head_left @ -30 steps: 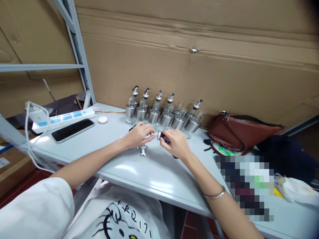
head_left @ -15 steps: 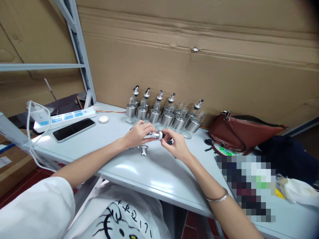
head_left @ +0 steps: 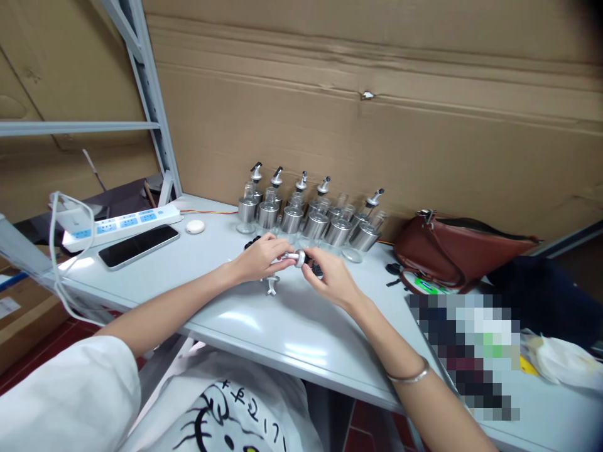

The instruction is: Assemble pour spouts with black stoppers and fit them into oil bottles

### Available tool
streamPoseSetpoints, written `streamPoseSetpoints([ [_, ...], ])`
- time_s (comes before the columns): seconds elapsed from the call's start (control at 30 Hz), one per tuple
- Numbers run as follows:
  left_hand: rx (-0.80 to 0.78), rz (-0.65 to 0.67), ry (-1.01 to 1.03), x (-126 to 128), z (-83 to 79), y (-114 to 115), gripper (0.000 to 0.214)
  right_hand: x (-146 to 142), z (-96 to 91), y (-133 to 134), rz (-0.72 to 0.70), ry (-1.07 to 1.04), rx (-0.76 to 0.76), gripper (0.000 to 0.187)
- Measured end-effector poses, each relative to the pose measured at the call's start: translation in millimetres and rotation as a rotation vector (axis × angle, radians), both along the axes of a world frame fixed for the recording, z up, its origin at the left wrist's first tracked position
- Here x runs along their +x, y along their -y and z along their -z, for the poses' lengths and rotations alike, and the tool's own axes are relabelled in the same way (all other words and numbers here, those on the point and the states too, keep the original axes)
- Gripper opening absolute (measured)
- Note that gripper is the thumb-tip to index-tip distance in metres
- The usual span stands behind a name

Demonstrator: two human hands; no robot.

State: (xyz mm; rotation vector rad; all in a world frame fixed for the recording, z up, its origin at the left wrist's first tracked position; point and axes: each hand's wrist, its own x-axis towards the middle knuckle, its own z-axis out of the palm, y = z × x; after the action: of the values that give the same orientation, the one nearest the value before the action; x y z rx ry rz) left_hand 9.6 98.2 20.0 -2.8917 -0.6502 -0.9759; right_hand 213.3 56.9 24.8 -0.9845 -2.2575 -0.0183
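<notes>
Between my two hands, above the table, is a silver pour spout [head_left: 299, 258] with a black lower end. My left hand [head_left: 262, 257] grips its thin silver tube, and the fingers of my right hand [head_left: 331, 276] pinch the black end. Another silver spout piece [head_left: 271, 284] lies on the table just below my left hand. Small black parts [head_left: 252, 242] show behind my left hand, partly hidden by it. Beyond my hands stand rows of glass bottles with steel sleeves [head_left: 293, 220]; several at the back carry spouts [head_left: 324, 185], while the front ones have bare necks.
A phone [head_left: 139, 247], a white power strip [head_left: 122, 227] and a round white case [head_left: 195, 226] lie at the left. To the right sit a brown leather bag [head_left: 452, 251], dark cloth [head_left: 541, 295] and a blurred-out patch. A cardboard wall [head_left: 282, 113] rises behind the table [head_left: 292, 326].
My hands stay in nearly the same place around the spout. The fingers of my left hand have lowered, and my right fingers have shifted slightly on the black end.
</notes>
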Motion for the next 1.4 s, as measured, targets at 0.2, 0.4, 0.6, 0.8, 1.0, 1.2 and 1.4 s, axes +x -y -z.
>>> streamPoseSetpoints([
  [0.2,-0.051,0.007,0.004,0.9,0.5,0.0,0.042,-2.4,-0.9,1.3,-0.02,-0.114,-0.031,0.012],
  [0.4,-0.073,0.057,-0.117,-0.4,-0.5,-4.2,0.055,-6.3,-1.4,3.8,0.019,-0.097,0.117,0.011],
  [0.6,-0.291,0.14,-0.101,-3.4,-7.4,-11.1,0.051,-6.7,1.9,2.1,0.036,-0.031,0.33,0.014],
  [0.8,-0.713,0.176,0.023,-3.9,-19.9,-6.0,0.037,-9.9,-0.7,5.8,0.06,-0.062,0.363,0.013],
  [1.0,-1.151,0.316,-0.021,-11.8,-31.9,-5.3,0.037,-17.5,0.5,14.2,-0.01,-0.068,0.438,0.016],
  [1.2,-1.31,0.356,-0.045,-13.7,-31.6,-8.8,0.037,-10.7,-3.2,11.0,-0.119,0.191,0.53,0.018],
  [1.4,-1.318,0.331,-0.013,-14.9,-37.8,-9.7,0.04,-0.6,-17.4,14.9,-0.109,0.302,0.665,0.019],
])
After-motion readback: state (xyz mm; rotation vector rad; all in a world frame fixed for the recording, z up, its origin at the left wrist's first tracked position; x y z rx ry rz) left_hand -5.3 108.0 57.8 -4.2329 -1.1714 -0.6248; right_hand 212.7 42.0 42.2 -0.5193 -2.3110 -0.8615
